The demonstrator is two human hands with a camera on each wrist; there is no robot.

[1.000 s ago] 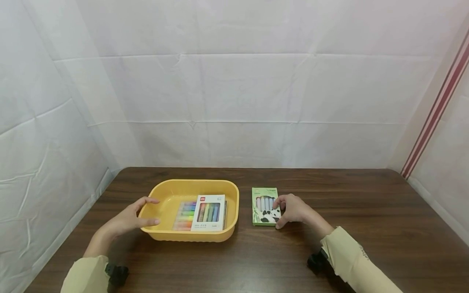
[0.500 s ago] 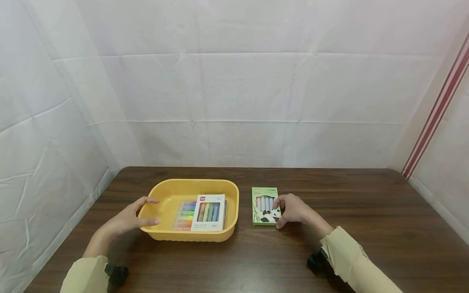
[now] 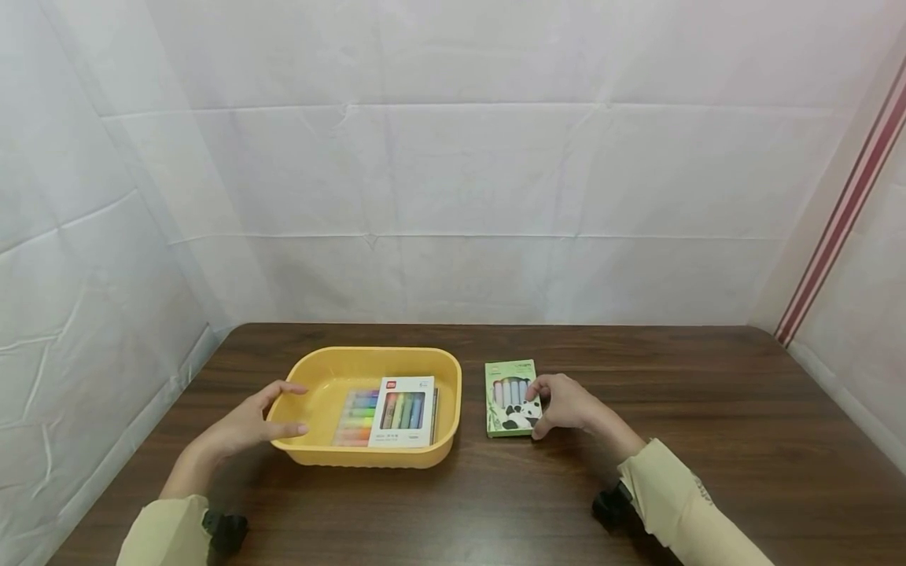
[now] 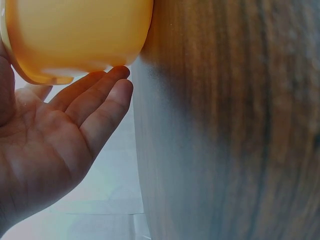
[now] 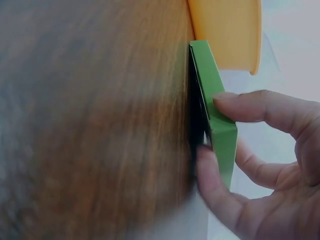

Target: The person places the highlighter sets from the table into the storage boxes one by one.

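Observation:
My right hand (image 3: 564,406) pinches the right edge of a green box of markers (image 3: 506,385) with a panda print and a window showing pale pens. In the right wrist view the box (image 5: 223,145) tilts, its near edge raised off the table, with one fingertip at its underside. My left hand (image 3: 241,424) holds the left rim of a yellow plastic basin (image 3: 322,369), thumb and index finger over the rim. Seen from the left wrist, the other fingers lie against the outer wall. Inside the basin, a white box of pens (image 3: 403,413) overlaps a clear pack of rainbow-coloured pens (image 3: 354,418).
Both basin and green box are on a dark wood-grain table (image 3: 495,503), with a gap of bare wood between them. White cloth (image 3: 453,173) hangs behind and at the sides. A black wrist camera (image 3: 610,507) sits under the right sleeve.
The green box has tipped slightly, its right side lifting, and has shifted a touch to the left under my right hand. My left hand and the basin stay put.

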